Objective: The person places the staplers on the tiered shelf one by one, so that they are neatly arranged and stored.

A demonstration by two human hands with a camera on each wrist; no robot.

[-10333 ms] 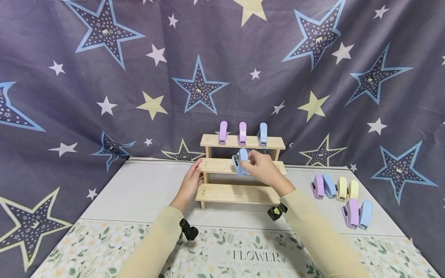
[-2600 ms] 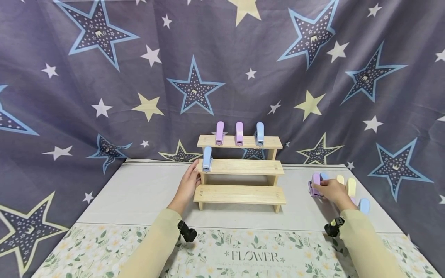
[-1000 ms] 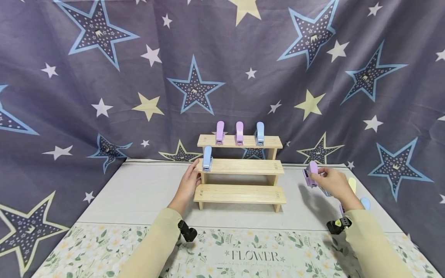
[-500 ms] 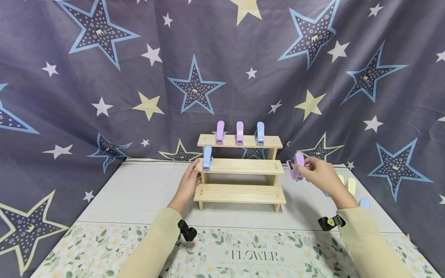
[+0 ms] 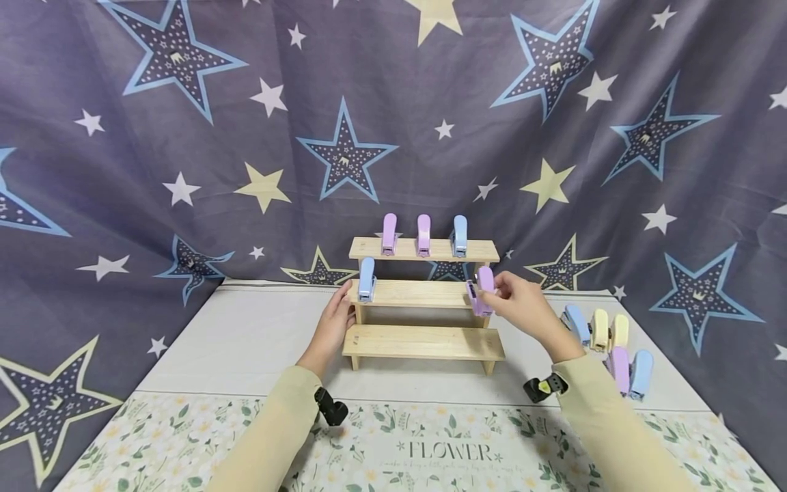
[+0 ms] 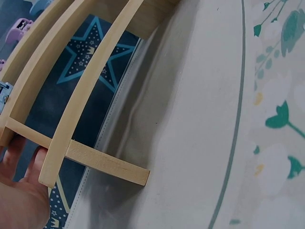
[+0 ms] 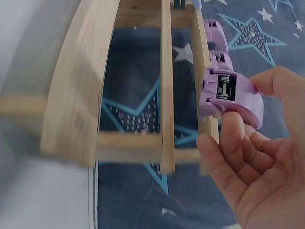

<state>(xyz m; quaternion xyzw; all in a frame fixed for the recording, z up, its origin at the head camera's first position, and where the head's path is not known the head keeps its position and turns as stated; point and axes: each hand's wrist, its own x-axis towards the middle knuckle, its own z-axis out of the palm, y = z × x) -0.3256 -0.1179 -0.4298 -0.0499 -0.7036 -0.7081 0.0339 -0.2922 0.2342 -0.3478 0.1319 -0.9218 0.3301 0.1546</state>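
The right hand (image 5: 527, 309) pinches a purple stapler (image 5: 484, 291) between its thumb and fingers. The stapler is at the right end of the middle shelf (image 5: 418, 294); I cannot tell if it touches the wood.

The left hand (image 5: 332, 333) holds the left end of the wooden rack (image 5: 449, 338), with its fingers by the end of the middle shelf. A blue stapler (image 5: 367, 279) stands on that shelf, just beside the left hand's fingertips.

Higher up and farther back than both hands is the top shelf (image 5: 369, 247). A light purple stapler (image 5: 389, 234), another light purple stapler (image 5: 423, 234) and a light blue stapler (image 5: 460, 234) stand on it. The bottom shelf (image 5: 424, 344) is lower than the hands and between them.

To the right of the right hand, a blue stapler, two yellow staplers (image 5: 599, 329), one more purple stapler (image 5: 618, 369) and one more blue stapler (image 5: 642, 374) sit close together on the white cloth (image 5: 264, 342).

Nearer the person than the hands is a flowery cloth (image 5: 203, 437). It says "FLOWER" in big letters, with a tiny line under it too blurry to read. Behind the hands hangs a dark curtain (image 5: 418, 61) with stars.
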